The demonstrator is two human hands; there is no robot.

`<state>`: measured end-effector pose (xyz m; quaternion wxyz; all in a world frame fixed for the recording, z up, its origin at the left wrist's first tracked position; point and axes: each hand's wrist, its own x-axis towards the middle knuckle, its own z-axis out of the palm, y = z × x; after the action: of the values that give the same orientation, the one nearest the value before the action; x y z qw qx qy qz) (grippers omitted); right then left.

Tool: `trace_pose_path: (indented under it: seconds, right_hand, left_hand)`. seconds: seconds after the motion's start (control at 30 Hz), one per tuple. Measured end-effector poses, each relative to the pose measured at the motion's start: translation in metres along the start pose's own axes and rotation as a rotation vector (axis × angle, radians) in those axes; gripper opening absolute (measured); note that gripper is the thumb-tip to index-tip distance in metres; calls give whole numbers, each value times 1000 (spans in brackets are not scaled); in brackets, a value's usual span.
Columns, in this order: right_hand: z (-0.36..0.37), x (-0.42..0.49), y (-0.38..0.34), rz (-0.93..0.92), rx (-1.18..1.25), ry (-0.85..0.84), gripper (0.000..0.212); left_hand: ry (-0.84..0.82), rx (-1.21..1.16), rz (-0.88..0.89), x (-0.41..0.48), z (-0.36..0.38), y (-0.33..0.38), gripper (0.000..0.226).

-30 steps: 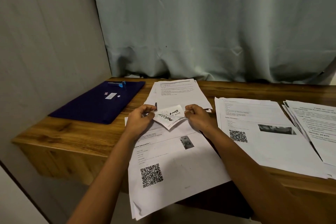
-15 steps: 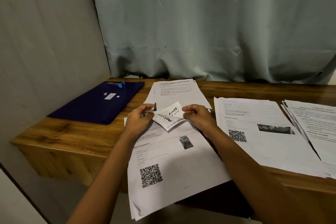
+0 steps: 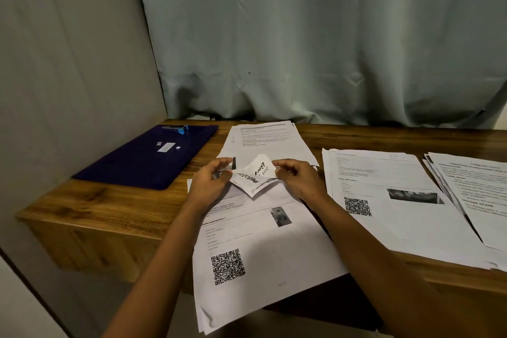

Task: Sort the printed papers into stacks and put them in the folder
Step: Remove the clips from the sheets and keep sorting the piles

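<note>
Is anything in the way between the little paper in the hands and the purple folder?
Nothing visible is. The left hand and right hand pinch the slip, and only bare table lies between it and the folder on the left.

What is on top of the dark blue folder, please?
On the folder sit a small white label and, at its far edge, a blue and grey object, too small to identify. Its inside cannot be seen.

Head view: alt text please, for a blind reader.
The left hand and right hand pinch a small handwritten slip over a QR-coded paper stack overhanging the near edge of the wooden desk. A far stack lies behind it, a middle stack and a right stack to its right; a dark blue folder lies at left.
</note>
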<state>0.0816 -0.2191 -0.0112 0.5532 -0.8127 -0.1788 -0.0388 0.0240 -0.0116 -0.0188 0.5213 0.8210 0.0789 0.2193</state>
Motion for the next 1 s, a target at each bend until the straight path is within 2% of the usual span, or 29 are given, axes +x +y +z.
trace_pose_path:
  seconds: [0.17, 0.2, 0.37, 0.47, 0.57, 0.67, 0.73, 0.77, 1.0]
  right_hand:
    - [1, 0, -1, 6, 3, -2, 16]
    - [1, 0, -3, 7, 36, -17, 18]
    - [1, -6, -11, 20, 157, -182, 54]
    - [3, -6, -9, 12, 154, -222, 58]
    - [3, -3, -8, 13, 168, -136, 58]
    - [0, 0, -3, 8, -36, 19, 53]
    - [-1, 1, -1, 27, -248, 7, 56]
    - [-1, 1, -1, 52, -279, -19, 58]
    - [2, 11, -3, 189, -171, -95, 54]
  left_hand:
    - [0, -5, 12, 0, -1, 0, 33]
    - [0, 3, 22, 0, -1, 0, 33]
    - [-5, -8, 52, -2, -2, 3, 28]
    - [12, -38, -20, -3, 0, 4, 31]
    - [12, -42, -41, -1, 1, 2, 26]
    - [12, -15, -19, 1, -1, -1, 12]
    - [7, -7, -24, 2, -1, -1, 11]
    - [7, -4, -21, 2, -1, -1, 12]
    - [10, -1, 17, 2, -1, 0, 15]
